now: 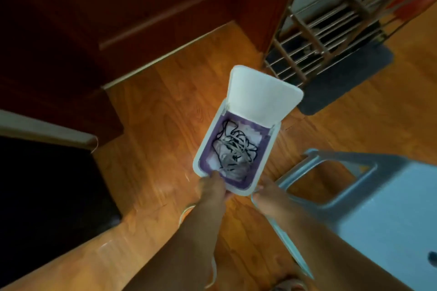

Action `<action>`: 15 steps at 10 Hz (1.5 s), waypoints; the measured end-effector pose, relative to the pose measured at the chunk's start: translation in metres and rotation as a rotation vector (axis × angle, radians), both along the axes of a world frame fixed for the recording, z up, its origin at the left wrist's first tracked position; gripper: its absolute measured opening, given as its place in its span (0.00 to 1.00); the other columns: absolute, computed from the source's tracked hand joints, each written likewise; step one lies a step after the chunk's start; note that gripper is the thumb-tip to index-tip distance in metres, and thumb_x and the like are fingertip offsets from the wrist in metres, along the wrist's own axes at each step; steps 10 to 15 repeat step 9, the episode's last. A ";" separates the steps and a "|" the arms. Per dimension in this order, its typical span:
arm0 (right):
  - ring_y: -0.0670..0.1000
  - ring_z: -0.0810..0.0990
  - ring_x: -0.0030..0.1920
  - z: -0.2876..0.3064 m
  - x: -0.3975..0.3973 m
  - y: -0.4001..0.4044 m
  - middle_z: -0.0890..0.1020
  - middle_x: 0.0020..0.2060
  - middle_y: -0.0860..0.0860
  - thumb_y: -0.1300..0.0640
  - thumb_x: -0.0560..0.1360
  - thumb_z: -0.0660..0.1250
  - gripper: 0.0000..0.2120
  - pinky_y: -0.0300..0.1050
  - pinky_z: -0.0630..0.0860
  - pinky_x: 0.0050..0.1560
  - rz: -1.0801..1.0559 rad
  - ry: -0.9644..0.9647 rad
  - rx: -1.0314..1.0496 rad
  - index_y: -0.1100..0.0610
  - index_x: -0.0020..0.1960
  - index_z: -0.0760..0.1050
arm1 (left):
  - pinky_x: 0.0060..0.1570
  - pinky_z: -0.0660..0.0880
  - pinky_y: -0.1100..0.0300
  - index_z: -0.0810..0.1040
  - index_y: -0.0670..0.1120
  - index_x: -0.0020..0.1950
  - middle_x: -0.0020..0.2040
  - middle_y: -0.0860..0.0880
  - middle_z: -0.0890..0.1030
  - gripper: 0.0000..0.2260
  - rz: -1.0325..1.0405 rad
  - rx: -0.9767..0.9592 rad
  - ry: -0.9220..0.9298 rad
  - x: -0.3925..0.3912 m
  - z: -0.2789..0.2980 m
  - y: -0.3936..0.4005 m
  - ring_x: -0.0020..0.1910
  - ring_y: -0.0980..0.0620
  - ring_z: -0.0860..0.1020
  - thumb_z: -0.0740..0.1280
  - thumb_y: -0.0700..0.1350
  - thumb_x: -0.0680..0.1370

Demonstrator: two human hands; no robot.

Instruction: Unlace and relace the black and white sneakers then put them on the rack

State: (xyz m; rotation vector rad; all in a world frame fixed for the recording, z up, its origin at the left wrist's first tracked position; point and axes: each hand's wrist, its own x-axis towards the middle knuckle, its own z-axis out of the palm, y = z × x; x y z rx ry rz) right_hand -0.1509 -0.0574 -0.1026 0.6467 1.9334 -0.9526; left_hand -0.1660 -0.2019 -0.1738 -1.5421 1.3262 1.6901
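A white bin (236, 149) with its lid (262, 94) flipped up stood on the wood floor (165, 101), tangled black and white laces (233, 149) inside. Both hands gripped its six o'clock rim: left hand (212, 185), right hand (266, 194). A metal rack (331, 30) stood at one o'clock, a blue stool (378, 196) at four.

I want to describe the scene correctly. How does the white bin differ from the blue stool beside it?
The bin is white with a purple liner; the stool is pale blue. The bin stands open, lid up, with tangled laces inside; the stool holds nothing that shows. The left hand and right hand are at the bin's near edge, not the stool. Both stand on the wooden floor.
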 end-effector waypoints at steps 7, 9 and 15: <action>0.47 0.80 0.44 0.026 -0.046 -0.243 0.67 0.76 0.55 0.60 0.82 0.62 0.34 0.47 0.81 0.46 0.333 0.041 -0.196 0.44 0.81 0.49 | 0.36 0.84 0.48 0.74 0.35 0.67 0.58 0.35 0.82 0.15 0.772 -0.015 0.060 0.077 0.012 -0.331 0.57 0.37 0.82 0.65 0.43 0.83; 0.57 0.82 0.55 0.058 -0.048 -0.251 0.76 0.66 0.57 0.60 0.80 0.63 0.34 0.53 0.81 0.54 0.317 0.025 -0.164 0.47 0.81 0.53 | 0.43 0.82 0.47 0.76 0.41 0.63 0.50 0.38 0.81 0.13 0.497 0.032 -0.086 0.063 0.056 -0.298 0.47 0.42 0.82 0.64 0.49 0.84; 0.57 0.82 0.55 0.058 -0.048 -0.251 0.76 0.66 0.57 0.60 0.80 0.63 0.34 0.53 0.81 0.54 0.317 0.025 -0.164 0.47 0.81 0.53 | 0.43 0.82 0.47 0.76 0.41 0.63 0.50 0.38 0.81 0.13 0.497 0.032 -0.086 0.063 0.056 -0.298 0.47 0.42 0.82 0.64 0.49 0.84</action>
